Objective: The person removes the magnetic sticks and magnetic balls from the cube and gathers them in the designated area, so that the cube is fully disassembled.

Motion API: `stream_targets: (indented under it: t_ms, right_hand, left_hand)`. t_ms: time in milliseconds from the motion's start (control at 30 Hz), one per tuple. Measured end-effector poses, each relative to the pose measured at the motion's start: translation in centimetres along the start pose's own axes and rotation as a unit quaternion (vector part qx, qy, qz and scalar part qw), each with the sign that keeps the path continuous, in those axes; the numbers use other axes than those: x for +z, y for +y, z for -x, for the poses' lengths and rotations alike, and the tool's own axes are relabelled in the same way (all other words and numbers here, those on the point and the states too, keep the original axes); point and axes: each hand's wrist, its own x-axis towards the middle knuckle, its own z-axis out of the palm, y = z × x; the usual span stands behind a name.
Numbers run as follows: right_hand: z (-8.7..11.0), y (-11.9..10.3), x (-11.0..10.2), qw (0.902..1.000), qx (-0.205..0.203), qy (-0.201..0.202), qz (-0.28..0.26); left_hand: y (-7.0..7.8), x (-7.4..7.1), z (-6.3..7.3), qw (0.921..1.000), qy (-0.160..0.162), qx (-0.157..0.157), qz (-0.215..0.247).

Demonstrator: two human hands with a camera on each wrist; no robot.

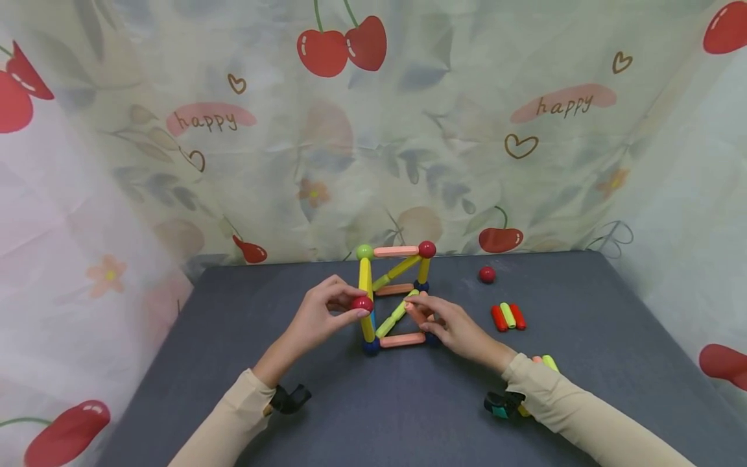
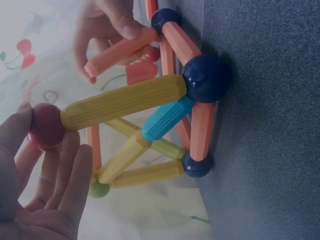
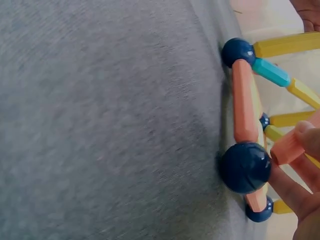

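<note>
On the dark table stands a frame of magnetic rods and balls, with yellow, salmon, lime and blue rods. My left hand [image 1: 321, 308] pinches a red ball [image 2: 46, 125] at the top of a yellow rod [image 2: 125, 102], which rises from a navy ball [image 2: 206, 79] at the near left corner. At the near right, my right hand [image 1: 458, 324] pinches a salmon rod [image 2: 120, 51] between thumb and fingers. That rod is tilted, its lower end close to another navy ball [image 3: 245, 167]; whether they touch I cannot tell. A green ball [image 1: 364, 251] and a red ball [image 1: 427, 249] top the far corners.
A loose red ball [image 1: 487, 275] lies right of the frame. Nearer are red and lime rods [image 1: 508, 317] side by side. More rods [image 1: 550, 363] show partly behind the right sleeve. A patterned cloth [image 1: 408, 162] hangs behind the table.
</note>
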Motion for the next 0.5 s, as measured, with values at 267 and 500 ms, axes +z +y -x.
stream_targets:
  t_ms: [267,500]
  right_hand:
    - [0.0,-0.2,-0.2,0.9996,0.024,0.016,-0.007]
    - [0.8,-0.9,-2.8,0.9963,0.055,0.021,-0.064]
  left_hand:
    - [0.0,0.1,0.0,1.0,-0.002,-0.004,0.001]
    - [-0.1,0.2,-0.1,0.9999,0.003,0.009,-0.005]
